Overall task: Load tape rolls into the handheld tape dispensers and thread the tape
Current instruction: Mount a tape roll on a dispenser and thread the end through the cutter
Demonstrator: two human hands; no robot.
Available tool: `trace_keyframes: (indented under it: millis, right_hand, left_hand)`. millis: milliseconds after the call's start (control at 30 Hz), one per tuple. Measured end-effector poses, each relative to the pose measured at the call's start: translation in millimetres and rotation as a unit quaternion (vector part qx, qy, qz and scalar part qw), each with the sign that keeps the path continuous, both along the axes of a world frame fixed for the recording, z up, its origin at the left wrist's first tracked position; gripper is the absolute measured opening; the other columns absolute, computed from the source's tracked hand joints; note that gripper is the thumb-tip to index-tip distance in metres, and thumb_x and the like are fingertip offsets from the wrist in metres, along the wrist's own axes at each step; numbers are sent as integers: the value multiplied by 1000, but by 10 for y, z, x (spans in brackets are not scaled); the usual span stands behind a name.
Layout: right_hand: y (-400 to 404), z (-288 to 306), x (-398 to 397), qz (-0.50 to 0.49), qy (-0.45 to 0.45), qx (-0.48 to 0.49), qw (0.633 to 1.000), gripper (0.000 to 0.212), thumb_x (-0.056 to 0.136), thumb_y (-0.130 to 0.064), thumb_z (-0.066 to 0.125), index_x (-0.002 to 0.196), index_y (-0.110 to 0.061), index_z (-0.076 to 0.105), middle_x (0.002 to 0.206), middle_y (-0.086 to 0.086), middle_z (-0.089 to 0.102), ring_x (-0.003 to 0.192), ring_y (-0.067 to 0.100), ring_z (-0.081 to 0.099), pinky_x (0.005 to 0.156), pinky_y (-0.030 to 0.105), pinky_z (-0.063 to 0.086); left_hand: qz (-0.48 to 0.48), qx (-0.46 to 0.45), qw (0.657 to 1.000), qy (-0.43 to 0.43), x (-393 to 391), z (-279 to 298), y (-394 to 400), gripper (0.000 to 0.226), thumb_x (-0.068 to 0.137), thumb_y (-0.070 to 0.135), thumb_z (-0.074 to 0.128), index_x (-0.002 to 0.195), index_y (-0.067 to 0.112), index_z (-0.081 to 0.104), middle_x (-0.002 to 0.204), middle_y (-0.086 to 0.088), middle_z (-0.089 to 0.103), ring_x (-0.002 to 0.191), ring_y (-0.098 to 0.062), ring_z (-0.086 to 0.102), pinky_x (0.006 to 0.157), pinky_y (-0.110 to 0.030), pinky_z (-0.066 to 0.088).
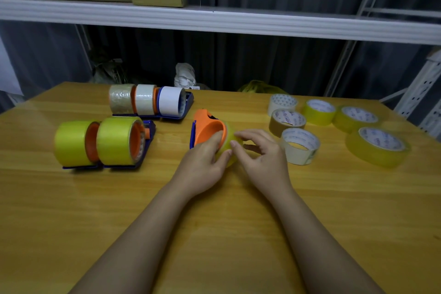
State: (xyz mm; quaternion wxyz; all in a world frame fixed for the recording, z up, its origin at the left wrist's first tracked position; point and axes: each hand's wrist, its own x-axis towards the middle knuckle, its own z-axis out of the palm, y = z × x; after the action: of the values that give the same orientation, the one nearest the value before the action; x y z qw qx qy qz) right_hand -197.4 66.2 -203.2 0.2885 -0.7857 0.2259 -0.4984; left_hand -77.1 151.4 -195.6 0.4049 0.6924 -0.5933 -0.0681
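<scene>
- Midway through the job, by the look of it: five dispensers already loaded at the left of the surface (71,198), two with yellow rolls (97,143) in front, three with pale rolls (146,100) behind.
- Now on the sixth: orange dispenser (206,126) standing near the middle of the surface, yellow roll (229,143) seated on its hub, or nearly so (too hidden by both hands to say which).
- Step in hand, as a judgement: seating the roll and hunting for the loose end of the tape.
- Left hand (205,162) curled round the near side of the dispenser and roll, fingers (216,139) over the orange rim, thumb pressed on the yellow face; a steadying grip, not a loose one.
- Right hand (260,150) half closed on the roll's right side, fingertips (235,142) touching the tape surface, seemingly picking at it; no free tape end visible.
- Next move likely calls for: lifting the end with a fingernail, pulling it toward the blue front edge (192,135), feeding it under the blade end while holding the body firm.
- Six spare rolls (300,145) lying flat at the right, well apart from the hands.
</scene>
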Motion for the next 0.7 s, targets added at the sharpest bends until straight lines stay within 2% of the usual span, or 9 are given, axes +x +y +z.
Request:
trace_keyframes:
  millis: [100, 200, 267, 367, 467, 500, 600, 700]
  right_hand:
    - [-5, -16, 8, -8, 3, 4, 1000, 17, 83, -26, 72, 98, -19, 75, 99, -12, 67, 97, 5, 63, 79, 27, 55]
    - [-1, -14, 23, -16, -12, 19, 1000, 10, 82, -17, 73, 91, -18, 77, 95, -13, 67, 96, 2, 62, 81, 26, 53]
    - [-6, -15, 25, -29, -13, 10, 999, 8, 84, -15, 71, 89, -17, 76, 93, -12, 68, 93, 2, 62, 80, 24, 52]
    - [14, -18, 30, -53, 8, -23, 998, 9, 87, -17, 66, 91, -14, 73, 95, -6, 70, 91, 5, 62, 79, 23, 50]
    - [24, 0, 38, -63, 28, -27, 997, 9, 89, -17, 60, 89, -15, 68, 89, -6, 66, 84, 11, 61, 73, 24, 49]
    - [9, 18, 28, -67, 28, -6, 997, 8, 90, -14, 60, 87, -18, 66, 85, -9, 63, 81, 8, 59, 71, 22, 48]
    - [-70, 76, -17, -65, -4, 101, 993, 23, 91, -7, 59, 78, -26, 57, 76, -14, 60, 72, -3, 56, 67, 14, 45]
    - [-130, 93, -35, -21, -36, 181, 983, 27, 92, -6, 58, 77, -27, 58, 78, -8, 63, 78, 8, 60, 77, 30, 53]
  left_hand:
    - [9, -8, 1000, 0, -13, -10, -13, 20, 95, 30, 52, 109, 16, 53, 70, -7, 56, 51, -16, 44, 55, -49, 42]
    - [17, -17, 999, -24, -36, -22, -18, 21, 95, 30, 52, 108, 14, 53, 64, 4, 48, 51, -11, 41, 53, -42, 39]
    - [22, -20, 999, -37, -56, -32, -20, 22, 95, 30, 52, 110, 13, 52, 64, 6, 46, 52, -11, 42, 52, -39, 39]
    - [25, -24, 998, -42, -74, -29, -27, 22, 95, 30, 52, 110, 13, 52, 68, 0, 51, 55, -17, 47, 54, -45, 43]
    - [14, -22, 999, -40, -66, -31, -25, 20, 95, 30, 52, 108, 15, 52, 70, 3, 53, 57, -16, 50, 55, -46, 45]
    - [7, -19, 999, -41, -68, -31, -25, 22, 95, 31, 51, 110, 16, 52, 72, 3, 55, 59, -16, 52, 57, -46, 46]
    - [-7, -13, 1000, -28, -77, -30, -24, 36, 91, 41, 47, 118, 17, 52, 83, 1, 62, 71, -20, 58, 64, -46, 48]
    - [-8, -9, 1000, -1, -72, -25, -29, 46, 86, 49, 42, 119, 18, 52, 83, 0, 62, 74, -21, 59, 67, -47, 48]
